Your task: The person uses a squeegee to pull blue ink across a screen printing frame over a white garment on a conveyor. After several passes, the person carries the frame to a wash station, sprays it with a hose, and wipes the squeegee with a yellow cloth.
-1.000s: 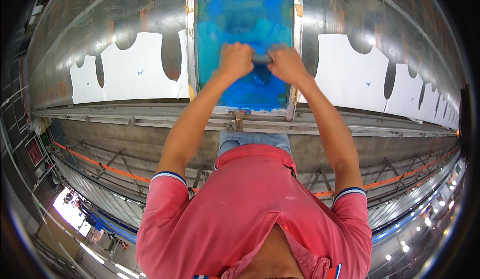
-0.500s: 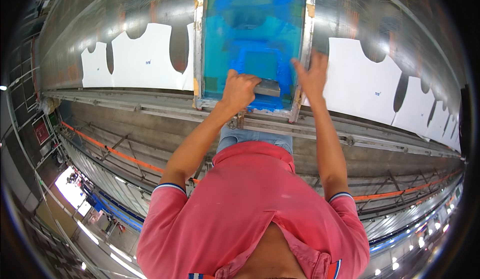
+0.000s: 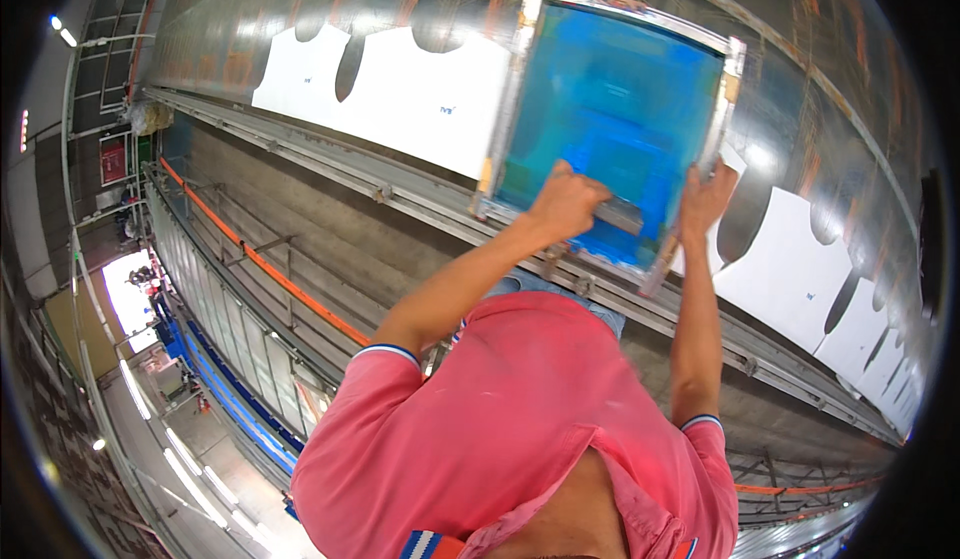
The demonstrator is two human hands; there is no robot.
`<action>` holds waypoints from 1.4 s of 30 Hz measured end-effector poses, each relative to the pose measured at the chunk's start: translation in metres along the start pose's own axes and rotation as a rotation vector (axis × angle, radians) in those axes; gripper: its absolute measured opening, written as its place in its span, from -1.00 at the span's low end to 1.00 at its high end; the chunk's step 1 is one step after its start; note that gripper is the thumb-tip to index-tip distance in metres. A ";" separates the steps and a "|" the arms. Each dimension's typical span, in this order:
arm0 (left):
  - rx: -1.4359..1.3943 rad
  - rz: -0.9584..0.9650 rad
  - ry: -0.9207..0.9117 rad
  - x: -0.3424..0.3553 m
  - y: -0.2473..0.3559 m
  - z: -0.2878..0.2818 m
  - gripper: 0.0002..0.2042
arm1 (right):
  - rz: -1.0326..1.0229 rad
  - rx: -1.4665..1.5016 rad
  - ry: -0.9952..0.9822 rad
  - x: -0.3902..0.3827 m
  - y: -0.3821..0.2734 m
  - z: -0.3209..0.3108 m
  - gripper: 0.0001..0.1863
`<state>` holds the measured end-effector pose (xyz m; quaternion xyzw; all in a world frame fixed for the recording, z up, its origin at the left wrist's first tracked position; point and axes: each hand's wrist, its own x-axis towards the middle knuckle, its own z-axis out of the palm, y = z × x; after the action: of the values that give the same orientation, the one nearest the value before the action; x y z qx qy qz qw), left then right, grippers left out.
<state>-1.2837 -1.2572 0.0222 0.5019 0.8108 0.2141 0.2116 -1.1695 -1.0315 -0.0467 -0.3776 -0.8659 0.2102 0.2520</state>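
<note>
A screen-printing frame [image 3: 735, 79] with pale metal sides and blue-green mesh lies tilted over white cut fabric pieces. My left hand [image 3: 566, 205] is closed around one end of a squeegee [image 3: 619, 214], which rests on the lower part of the mesh, over a patch of bright blue ink [image 3: 610, 251]. My right hand [image 3: 705, 199] grips the right side of the frame, its fingers folded round the edge. A white fabric piece [image 3: 440, 94] with a small dark blue print lies left of the frame. The fabric beneath the screen is mostly hidden.
The long metal table [image 3: 215, 34] carries more white pieces, among them a printed one [image 3: 790, 259] to the right. A metal rail [image 3: 383, 194] runs along its near edge. An orange bar [image 3: 285, 274] and metal framework lie behind me on the left.
My right hand has closed on the frame's right side, where it was apart with spread fingers. The view has turned, and the screen sits further right in it. My left hand keeps the squeegee.
</note>
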 end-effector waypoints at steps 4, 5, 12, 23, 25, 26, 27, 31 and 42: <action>0.081 0.010 0.016 -0.041 -0.107 -0.052 -0.64 | 0.014 0.141 0.047 -0.027 -0.089 0.093 -0.44; 0.091 0.004 -0.002 -0.057 -0.132 -0.066 -0.64 | 0.015 0.169 0.047 -0.034 -0.112 0.114 -0.45; 0.083 -0.025 -0.006 -0.093 -0.226 -0.114 -0.70 | 0.124 0.176 0.007 -0.059 -0.210 0.180 -0.48; 0.074 0.039 0.082 -0.096 -0.248 -0.107 -0.77 | 0.089 -0.044 0.006 -0.066 -0.216 0.207 -0.51; 0.061 0.080 0.207 -0.105 -0.245 -0.103 -0.78 | 0.112 -0.062 -0.007 -0.067 -0.224 0.204 -0.51; 0.061 0.047 0.128 -0.105 -0.246 -0.105 -0.79 | 0.128 -0.060 -0.016 -0.065 -0.230 0.199 -0.51; 0.060 0.016 0.048 -0.105 -0.247 -0.106 -0.80 | 0.144 -0.058 -0.025 -0.062 -0.235 0.192 -0.50; 0.160 -0.140 -0.202 -0.063 -0.256 -0.130 -0.80 | -0.051 0.197 -0.301 -0.028 -0.263 0.152 -0.50; 0.093 -0.007 0.136 -0.075 -0.261 -0.115 -0.75 | -0.387 -0.075 -0.661 -0.078 -0.312 0.144 -0.67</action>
<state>-1.5061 -1.4457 -0.0202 0.4927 0.8341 0.2094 0.1332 -1.3803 -1.3110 -0.0087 -0.1280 -0.9628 0.2372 -0.0197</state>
